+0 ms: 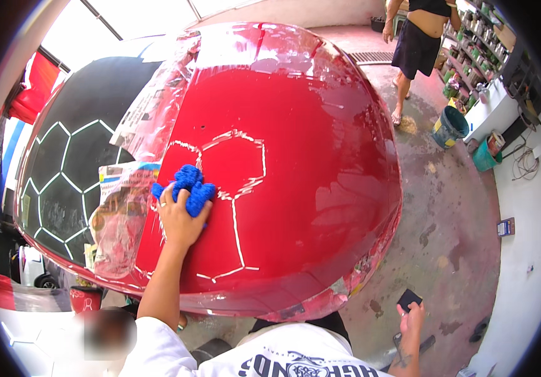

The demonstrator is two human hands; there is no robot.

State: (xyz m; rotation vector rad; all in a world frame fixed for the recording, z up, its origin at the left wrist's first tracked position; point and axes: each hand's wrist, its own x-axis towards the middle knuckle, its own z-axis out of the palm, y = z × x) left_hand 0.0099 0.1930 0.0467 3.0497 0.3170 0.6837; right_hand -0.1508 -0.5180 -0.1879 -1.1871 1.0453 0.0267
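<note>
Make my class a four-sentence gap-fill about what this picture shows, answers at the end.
1. The left hand holds a cloth coloured ____.
2. The small dark square object is in the ____ hand.
3. The glossy panel beneath the cloth is coloured ____.
4. White lines on the dark panel form six-sided shapes called ____.
Answers: blue; right; red; hexagons.

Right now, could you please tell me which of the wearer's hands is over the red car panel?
The left hand, with the bunched blue cloth; the right hand is off to the side, holding a flat black block.
</note>
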